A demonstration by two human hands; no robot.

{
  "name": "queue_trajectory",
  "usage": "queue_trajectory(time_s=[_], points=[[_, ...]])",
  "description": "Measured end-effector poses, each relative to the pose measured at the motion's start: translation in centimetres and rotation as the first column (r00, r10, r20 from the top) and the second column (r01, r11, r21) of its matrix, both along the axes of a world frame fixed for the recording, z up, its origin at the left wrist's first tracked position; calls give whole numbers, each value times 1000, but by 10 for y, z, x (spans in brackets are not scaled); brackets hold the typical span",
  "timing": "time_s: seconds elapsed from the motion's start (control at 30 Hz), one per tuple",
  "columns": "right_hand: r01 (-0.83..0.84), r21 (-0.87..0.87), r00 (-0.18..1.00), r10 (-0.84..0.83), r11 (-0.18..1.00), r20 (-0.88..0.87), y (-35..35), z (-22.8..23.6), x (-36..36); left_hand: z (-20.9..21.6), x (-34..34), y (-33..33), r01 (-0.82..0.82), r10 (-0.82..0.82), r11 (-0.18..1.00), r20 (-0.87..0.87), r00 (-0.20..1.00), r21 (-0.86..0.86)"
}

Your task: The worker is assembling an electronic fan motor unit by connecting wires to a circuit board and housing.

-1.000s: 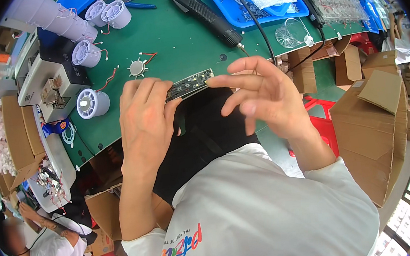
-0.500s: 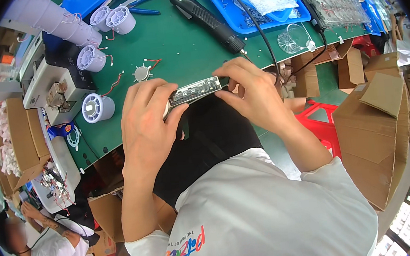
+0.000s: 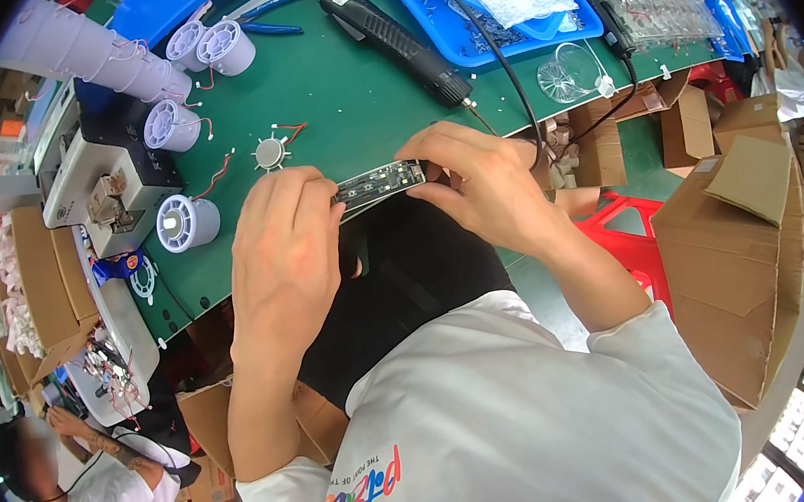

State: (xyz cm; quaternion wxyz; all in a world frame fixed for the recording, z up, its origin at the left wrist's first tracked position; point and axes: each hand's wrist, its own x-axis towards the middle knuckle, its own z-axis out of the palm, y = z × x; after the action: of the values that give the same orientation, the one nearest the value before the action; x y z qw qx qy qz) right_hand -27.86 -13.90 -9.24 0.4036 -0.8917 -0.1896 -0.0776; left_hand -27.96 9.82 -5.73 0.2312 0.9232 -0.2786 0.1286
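Pinching the dark, narrow circuit board (image 3: 378, 186) by its two ends, the left hand (image 3: 273, 240) and the right hand (image 3: 491, 183) hold it at the near edge of the worktop (image 3: 337, 101), fingers (image 3: 315, 188) drawn almost together on it. Just beyond the left hand lies a round silvery part (image 3: 270, 153); a pale cylindrical housing (image 3: 191, 224) rests off to the left. Farther out, a black electric screwdriver (image 3: 395, 48) lies beside a blue tray (image 3: 556, 38).
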Motion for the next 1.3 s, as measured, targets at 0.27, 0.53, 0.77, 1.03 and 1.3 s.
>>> queue_trajectory(time_s=[0.27,0.53,0.77,1.03,1.3], points=[[-15,29,998,17,999,-63,-1,-2,3,8,0,-4,-26,30,995,-37,999,100],[-62,89,997,66,994,-40,3,7,7,-3,9,2,49,-49,999,39,998,10],[-108,99,982,90,989,168,9,1,11,-10,25,11,126,-127,992,125,984,10],[-76,-29,997,76,997,-9,20,0,1,-1,34,20,195,-215,975,222,951,106],[-26,-39,982,33,999,188,33,-22,-5,-13,-48,16,-512,221,744,-565,795,-429]])
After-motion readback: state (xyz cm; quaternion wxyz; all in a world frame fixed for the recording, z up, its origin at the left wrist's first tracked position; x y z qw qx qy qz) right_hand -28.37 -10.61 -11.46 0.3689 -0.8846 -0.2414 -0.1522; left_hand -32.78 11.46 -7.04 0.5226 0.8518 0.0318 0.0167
